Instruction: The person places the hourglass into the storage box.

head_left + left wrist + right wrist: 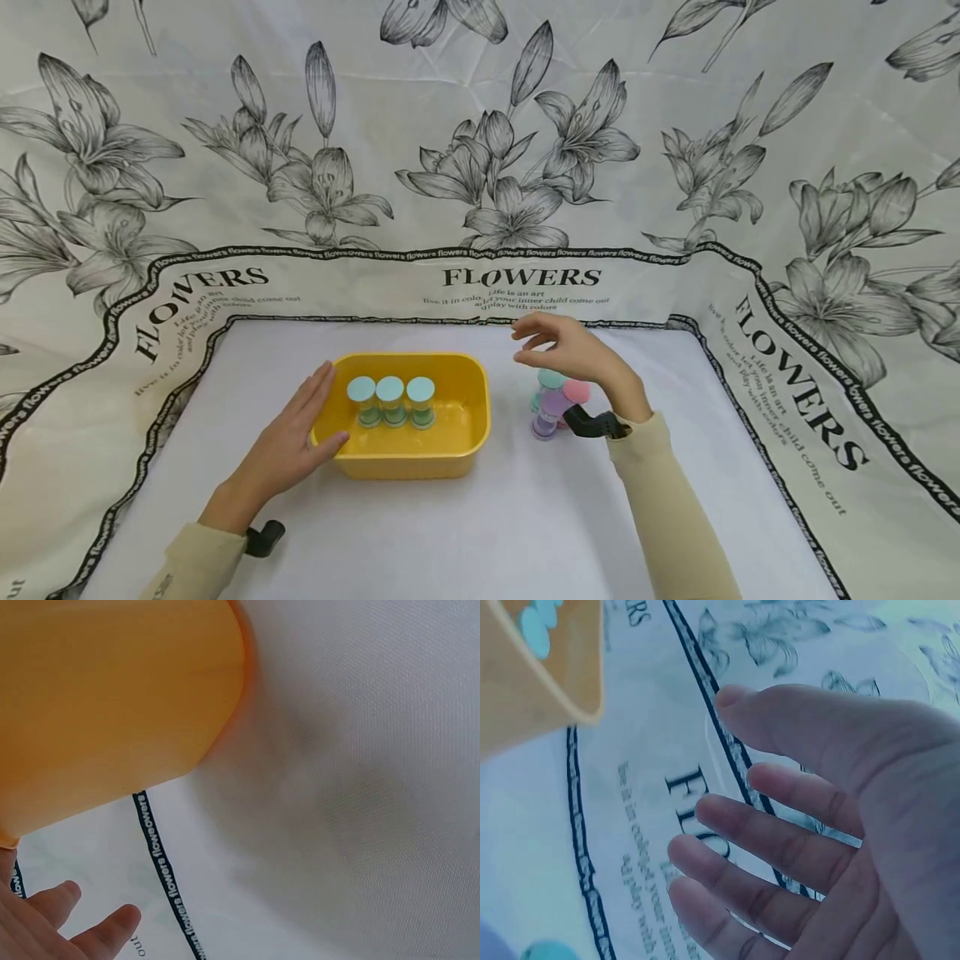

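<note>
A yellow plastic tub (405,468) stands on the white cloth, left of centre. Three sand timers (421,392) with pale teal caps stand upright in a row inside it. My left hand (281,454) rests against the tub's left side, its fingers straight and the thumb at the near rim. To the right of the tub, my right hand (577,350) hovers with loosely bent fingers, and its palm is bare in the right wrist view. Below it stands a cluster of timers, among them a purple one (551,408), a pink one (577,391) and a green-capped one (551,379), partly hidden by the wrist.
White cloth (480,542) covers the table. A flower-printed fabric (525,167) rises behind it and along both sides, with a black lettered border. Black wrist mounts (265,539) stick out from both sleeves.
</note>
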The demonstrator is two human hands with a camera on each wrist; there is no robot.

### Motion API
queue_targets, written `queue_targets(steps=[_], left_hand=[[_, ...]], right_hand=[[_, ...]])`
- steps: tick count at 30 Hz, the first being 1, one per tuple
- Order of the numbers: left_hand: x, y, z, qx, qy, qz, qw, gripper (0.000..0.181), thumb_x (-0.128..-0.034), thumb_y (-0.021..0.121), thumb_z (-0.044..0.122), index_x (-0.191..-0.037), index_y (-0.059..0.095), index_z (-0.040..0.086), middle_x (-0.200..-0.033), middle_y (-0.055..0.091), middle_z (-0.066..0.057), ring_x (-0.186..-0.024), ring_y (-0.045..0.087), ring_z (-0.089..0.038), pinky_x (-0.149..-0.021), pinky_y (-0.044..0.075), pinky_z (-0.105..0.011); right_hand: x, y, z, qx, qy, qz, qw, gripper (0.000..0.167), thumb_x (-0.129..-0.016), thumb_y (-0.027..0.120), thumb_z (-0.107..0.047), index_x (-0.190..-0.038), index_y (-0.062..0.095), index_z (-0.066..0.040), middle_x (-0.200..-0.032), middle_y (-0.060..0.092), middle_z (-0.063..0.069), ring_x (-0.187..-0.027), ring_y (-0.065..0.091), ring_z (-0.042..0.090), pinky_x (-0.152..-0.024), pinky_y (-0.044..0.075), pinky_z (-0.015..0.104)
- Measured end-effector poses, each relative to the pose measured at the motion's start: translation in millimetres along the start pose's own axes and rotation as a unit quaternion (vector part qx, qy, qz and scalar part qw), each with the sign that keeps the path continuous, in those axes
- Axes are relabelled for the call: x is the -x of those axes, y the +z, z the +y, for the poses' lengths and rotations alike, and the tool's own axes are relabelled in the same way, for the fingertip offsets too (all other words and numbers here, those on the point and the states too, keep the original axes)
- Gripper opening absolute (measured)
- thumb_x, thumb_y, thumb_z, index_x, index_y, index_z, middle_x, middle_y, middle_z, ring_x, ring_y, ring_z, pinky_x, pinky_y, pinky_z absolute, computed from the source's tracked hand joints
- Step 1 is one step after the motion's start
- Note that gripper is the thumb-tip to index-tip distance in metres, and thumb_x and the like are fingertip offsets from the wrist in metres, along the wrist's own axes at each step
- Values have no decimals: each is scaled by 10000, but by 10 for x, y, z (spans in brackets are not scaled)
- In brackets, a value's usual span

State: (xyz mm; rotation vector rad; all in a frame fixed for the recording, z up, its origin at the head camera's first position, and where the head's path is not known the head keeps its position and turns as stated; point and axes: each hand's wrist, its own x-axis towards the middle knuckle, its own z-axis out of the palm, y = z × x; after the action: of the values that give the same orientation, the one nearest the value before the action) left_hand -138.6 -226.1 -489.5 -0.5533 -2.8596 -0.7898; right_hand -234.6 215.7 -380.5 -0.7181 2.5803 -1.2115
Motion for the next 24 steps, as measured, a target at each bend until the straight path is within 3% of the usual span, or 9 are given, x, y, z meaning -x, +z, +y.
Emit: queue_targets(steps=[6,13,15,20,24], left_hand=[[-6,-29,-1,22,1,2,10000,950,-951,688,405,-1673,101,220,-1751,78,32,-1558,225,-432,-1171,320,-685],[11,-18,-17,95,11,113,9999,938,-955,677,444,-1673,111,237,-1750,92,26,-1565,228,-407,-1173,327,-677],[14,-16,-18,74,10,135,9999,937,-956,674,448,-1673,112,233,-1750,97,19,-1568,231,-391,-1176,331,-668],[9,-11,-10,53,-34,62,10000,933,-958,666,455,-1673,114,223,-1751,90,20,-1565,247,-379,-1174,341,-661],[-3,-12,3,33,-78,-51,10000,930,-965,647,499,-1672,118,206,-1751,75,42,-1569,241,-373,-1185,334,-650]], right_hand=[[295,-58,289,-76,335,495,9982,487,-941,760,-302,-1374,617,-130,-1326,679,105,-1176,681,296,-940,592,425],[576,-51,573,-524,583,1218,9895,583,-964,738,-232,-1480,507,-89,-1394,625,192,-1240,620,379,-923,561,276],[649,-34,650,-582,692,1395,9861,624,-966,738,-238,-1509,471,-90,-1420,604,200,-1264,598,397,-959,560,312],[814,41,850,-438,1022,1640,9802,675,-962,742,-303,-1527,443,-88,-1497,530,206,-1375,503,418,-1083,474,571],[908,125,1019,-426,1241,1692,9768,699,-958,744,-326,-1537,430,-93,-1524,502,209,-1404,473,422,-1099,447,619]])
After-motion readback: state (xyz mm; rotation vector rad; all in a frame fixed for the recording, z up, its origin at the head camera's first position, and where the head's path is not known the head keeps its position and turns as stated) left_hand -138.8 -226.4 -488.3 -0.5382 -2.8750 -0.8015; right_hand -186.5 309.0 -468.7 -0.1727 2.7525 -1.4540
